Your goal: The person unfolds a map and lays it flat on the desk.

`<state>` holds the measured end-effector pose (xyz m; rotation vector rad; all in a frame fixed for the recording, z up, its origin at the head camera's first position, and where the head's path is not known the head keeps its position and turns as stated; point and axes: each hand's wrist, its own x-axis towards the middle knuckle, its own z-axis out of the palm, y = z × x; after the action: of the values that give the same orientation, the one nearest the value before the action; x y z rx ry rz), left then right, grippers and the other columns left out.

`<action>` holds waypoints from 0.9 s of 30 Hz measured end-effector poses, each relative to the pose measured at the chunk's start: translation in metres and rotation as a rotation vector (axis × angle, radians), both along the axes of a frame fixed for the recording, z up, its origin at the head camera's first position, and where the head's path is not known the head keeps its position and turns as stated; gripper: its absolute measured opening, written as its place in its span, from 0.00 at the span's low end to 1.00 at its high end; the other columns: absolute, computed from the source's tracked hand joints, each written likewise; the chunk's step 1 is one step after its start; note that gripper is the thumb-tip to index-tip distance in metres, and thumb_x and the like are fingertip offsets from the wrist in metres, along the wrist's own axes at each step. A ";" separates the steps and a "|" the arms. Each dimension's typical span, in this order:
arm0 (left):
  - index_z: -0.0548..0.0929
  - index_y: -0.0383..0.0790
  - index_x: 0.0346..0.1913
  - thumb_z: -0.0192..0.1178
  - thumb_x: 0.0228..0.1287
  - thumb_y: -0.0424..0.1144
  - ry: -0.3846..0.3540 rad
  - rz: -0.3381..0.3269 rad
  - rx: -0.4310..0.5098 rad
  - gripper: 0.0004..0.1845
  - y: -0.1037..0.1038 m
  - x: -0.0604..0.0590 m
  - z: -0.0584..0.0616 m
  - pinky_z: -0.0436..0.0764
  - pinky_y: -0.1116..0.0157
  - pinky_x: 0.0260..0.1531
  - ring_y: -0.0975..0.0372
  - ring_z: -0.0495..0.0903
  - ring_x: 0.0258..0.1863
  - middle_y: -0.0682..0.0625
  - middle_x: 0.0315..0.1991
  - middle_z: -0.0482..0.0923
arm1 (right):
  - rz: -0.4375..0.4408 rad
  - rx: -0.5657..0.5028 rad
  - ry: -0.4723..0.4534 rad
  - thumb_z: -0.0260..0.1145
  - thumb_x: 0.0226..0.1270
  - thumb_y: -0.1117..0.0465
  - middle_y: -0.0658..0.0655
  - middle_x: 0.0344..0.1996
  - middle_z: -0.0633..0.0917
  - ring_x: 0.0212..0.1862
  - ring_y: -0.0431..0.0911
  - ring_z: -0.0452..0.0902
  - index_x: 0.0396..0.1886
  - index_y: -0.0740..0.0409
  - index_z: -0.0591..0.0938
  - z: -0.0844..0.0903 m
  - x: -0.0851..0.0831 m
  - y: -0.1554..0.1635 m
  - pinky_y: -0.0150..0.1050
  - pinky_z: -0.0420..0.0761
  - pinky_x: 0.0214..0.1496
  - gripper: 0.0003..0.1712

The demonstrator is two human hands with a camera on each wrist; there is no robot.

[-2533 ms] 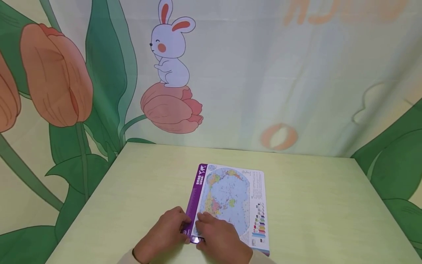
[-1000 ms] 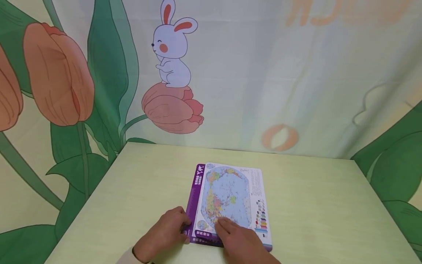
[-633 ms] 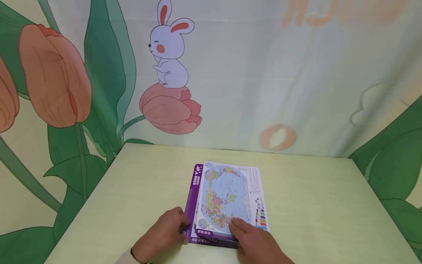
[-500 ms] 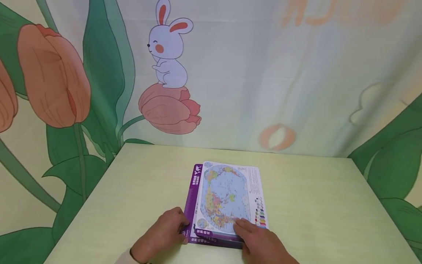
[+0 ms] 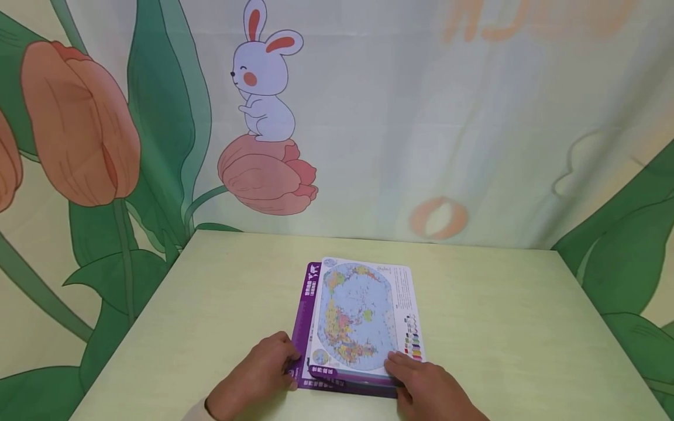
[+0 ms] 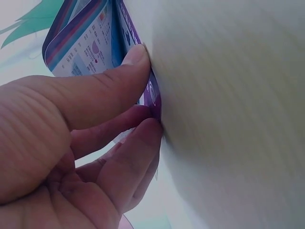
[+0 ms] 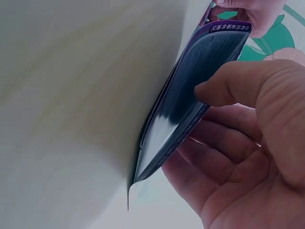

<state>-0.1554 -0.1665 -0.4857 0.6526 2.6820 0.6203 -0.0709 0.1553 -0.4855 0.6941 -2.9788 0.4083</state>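
Observation:
A folded world map (image 5: 360,316) with a purple strip down its left side lies on the pale table. My left hand (image 5: 263,365) grips its near left corner, thumb and fingertips at the purple edge in the left wrist view. At the near right, my right hand (image 5: 429,383) holds the upper panel, its fingers on top and its thumb underneath. In the right wrist view that panel (image 7: 190,90) stands bowed away from the lower layers, with the thumb (image 7: 224,86) against its inner face. The layers part along the near edge.
The pale table (image 5: 505,316) runs back to a curtain (image 5: 368,117) printed with a rabbit, tulips and green leaves. The table's far edge meets the curtain behind the map.
My right hand has slid right along the near edge, from beside the left hand to the right side. The upper panel now sits askew, baring lower layers in front. The left hand stays at its corner.

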 end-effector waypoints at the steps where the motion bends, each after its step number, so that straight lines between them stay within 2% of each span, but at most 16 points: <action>1: 0.91 0.31 0.49 0.82 0.52 0.37 0.002 -0.003 0.001 0.22 0.001 0.000 0.000 0.82 0.59 0.45 0.61 0.73 0.38 0.51 0.40 0.77 | 0.001 -0.004 -0.003 0.74 0.59 0.63 0.54 0.62 0.88 0.62 0.50 0.87 0.57 0.54 0.86 0.000 0.000 0.001 0.49 0.87 0.57 0.24; 4: 0.91 0.31 0.50 0.82 0.52 0.37 0.016 -0.010 0.003 0.22 0.001 0.001 0.001 0.82 0.59 0.45 0.62 0.74 0.38 0.50 0.41 0.78 | 0.008 -0.028 -0.006 0.75 0.60 0.64 0.55 0.61 0.88 0.60 0.51 0.88 0.56 0.54 0.87 0.000 -0.001 0.003 0.48 0.87 0.57 0.23; 7: 0.90 0.30 0.50 0.82 0.52 0.36 0.022 -0.010 0.025 0.23 0.002 0.003 0.001 0.83 0.59 0.45 0.62 0.75 0.38 0.50 0.42 0.79 | -0.002 -0.075 -0.049 0.74 0.62 0.63 0.52 0.58 0.90 0.51 0.44 0.90 0.56 0.52 0.87 0.002 -0.003 0.006 0.43 0.88 0.52 0.21; 10: 0.90 0.29 0.51 0.82 0.52 0.35 0.021 0.005 0.037 0.24 0.002 0.004 0.000 0.83 0.58 0.46 0.62 0.75 0.39 0.49 0.42 0.79 | -0.012 -0.143 -0.102 0.74 0.63 0.63 0.47 0.49 0.91 0.39 0.34 0.83 0.56 0.48 0.86 0.004 -0.006 0.011 0.37 0.85 0.45 0.20; 13: 0.90 0.29 0.52 0.82 0.52 0.35 0.027 0.015 0.032 0.24 0.002 0.004 0.000 0.83 0.57 0.47 0.61 0.75 0.39 0.50 0.42 0.79 | -0.025 -0.183 -0.145 0.74 0.65 0.62 0.42 0.42 0.89 0.33 0.32 0.74 0.56 0.43 0.85 0.007 -0.009 0.016 0.34 0.80 0.41 0.20; 17: 0.90 0.30 0.51 0.82 0.52 0.35 0.032 0.012 0.018 0.23 0.002 0.003 -0.002 0.83 0.58 0.46 0.62 0.75 0.39 0.50 0.42 0.79 | -0.068 -0.186 -0.210 0.75 0.66 0.59 0.41 0.43 0.90 0.35 0.34 0.76 0.58 0.40 0.87 0.012 -0.011 0.021 0.34 0.81 0.43 0.21; 20: 0.90 0.30 0.52 0.82 0.52 0.35 0.021 0.019 0.008 0.23 0.000 0.001 -0.002 0.82 0.58 0.46 0.62 0.75 0.39 0.50 0.41 0.79 | -0.069 -0.205 -0.232 0.75 0.67 0.59 0.42 0.46 0.90 0.37 0.34 0.76 0.59 0.42 0.87 0.016 -0.012 0.024 0.33 0.81 0.43 0.22; 27: 0.91 0.30 0.50 0.81 0.52 0.32 0.026 0.033 0.014 0.21 -0.011 0.002 -0.002 0.80 0.60 0.43 0.61 0.73 0.38 0.50 0.39 0.78 | -0.028 -0.274 -0.210 0.74 0.67 0.63 0.46 0.50 0.91 0.42 0.32 0.79 0.61 0.47 0.88 0.022 -0.013 0.030 0.30 0.81 0.44 0.23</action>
<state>-0.1538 -0.1777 -0.4874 0.6262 2.7201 0.6444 -0.0842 0.1853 -0.4632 0.6148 -3.0273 0.9193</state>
